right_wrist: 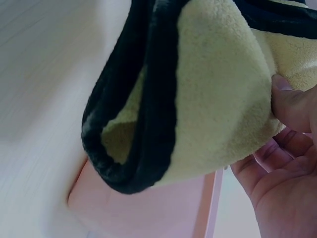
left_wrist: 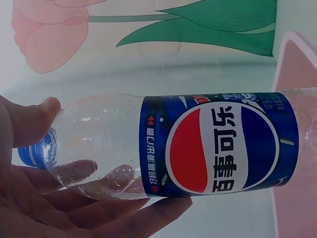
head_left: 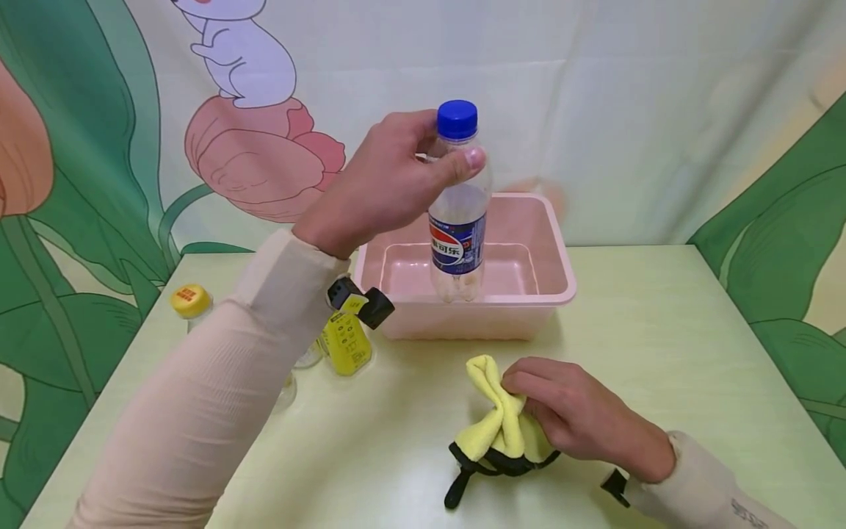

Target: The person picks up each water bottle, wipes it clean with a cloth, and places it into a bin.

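My left hand (head_left: 403,173) grips a clear plastic Pepsi bottle (head_left: 457,242) near its neck, below the blue cap (head_left: 457,120). Upright, the bottle hangs over the front part of a pink plastic bin (head_left: 465,321). In the left wrist view the thumb and fingers wrap the shoulder of the bottle (left_wrist: 220,148), which has a few droplets inside. My right hand (head_left: 584,411) pinches a bunched yellow cloth (head_left: 496,422) with black edging and a black loop, in front of the bin. The right wrist view shows thumb and fingers on the folded cloth (right_wrist: 223,84).
Left of the bin, partly behind my left arm, stand a bottle with a yellow cap (head_left: 191,300), a yellow-labelled container (head_left: 346,344) and other clear containers. All are on a pale table (head_left: 661,330). A printed curtain (head_left: 628,110) hangs behind.
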`<state>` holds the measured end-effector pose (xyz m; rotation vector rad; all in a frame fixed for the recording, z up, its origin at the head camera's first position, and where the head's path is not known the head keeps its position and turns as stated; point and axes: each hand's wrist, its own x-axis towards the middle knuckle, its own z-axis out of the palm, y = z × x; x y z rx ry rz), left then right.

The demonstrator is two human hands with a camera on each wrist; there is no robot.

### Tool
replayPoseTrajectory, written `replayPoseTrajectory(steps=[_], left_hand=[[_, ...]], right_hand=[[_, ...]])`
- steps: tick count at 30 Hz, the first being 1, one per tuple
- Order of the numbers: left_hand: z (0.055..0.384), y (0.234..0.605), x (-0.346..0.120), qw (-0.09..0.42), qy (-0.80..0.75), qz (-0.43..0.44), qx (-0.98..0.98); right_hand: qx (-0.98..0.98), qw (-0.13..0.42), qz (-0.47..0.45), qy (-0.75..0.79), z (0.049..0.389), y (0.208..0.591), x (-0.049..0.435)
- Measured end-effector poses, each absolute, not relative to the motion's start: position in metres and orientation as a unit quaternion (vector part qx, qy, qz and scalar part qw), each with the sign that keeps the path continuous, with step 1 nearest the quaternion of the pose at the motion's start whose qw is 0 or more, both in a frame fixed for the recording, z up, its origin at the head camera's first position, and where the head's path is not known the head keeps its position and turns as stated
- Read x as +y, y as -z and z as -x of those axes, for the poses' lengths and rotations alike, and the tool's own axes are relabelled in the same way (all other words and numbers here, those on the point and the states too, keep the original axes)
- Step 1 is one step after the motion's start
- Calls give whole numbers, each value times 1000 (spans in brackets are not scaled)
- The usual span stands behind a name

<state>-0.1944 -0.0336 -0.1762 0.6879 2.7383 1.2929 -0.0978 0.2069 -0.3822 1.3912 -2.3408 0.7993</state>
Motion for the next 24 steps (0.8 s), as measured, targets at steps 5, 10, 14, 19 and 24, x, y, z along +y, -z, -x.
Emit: replayPoseTrajectory(steps=[5, 10, 14, 19, 24], left_hand=[[201, 178, -30, 21, -413, -214, 885], [206, 179, -28, 24, -408, -203, 890], [209, 179, -26, 21, -400, -204, 893], [212, 181, -24, 23, -398, -208, 893], [215, 184, -22, 22, -387, -205, 899]], right_hand=[[-815, 150, -485, -279, 99, 383, 207], [-811, 150, -490, -284, 100, 383, 206], [-809, 147, -491, -288, 100, 383, 206], [-813, 138, -487, -290, 99, 383, 205], [-812, 140, -488, -286, 99, 384, 204]])
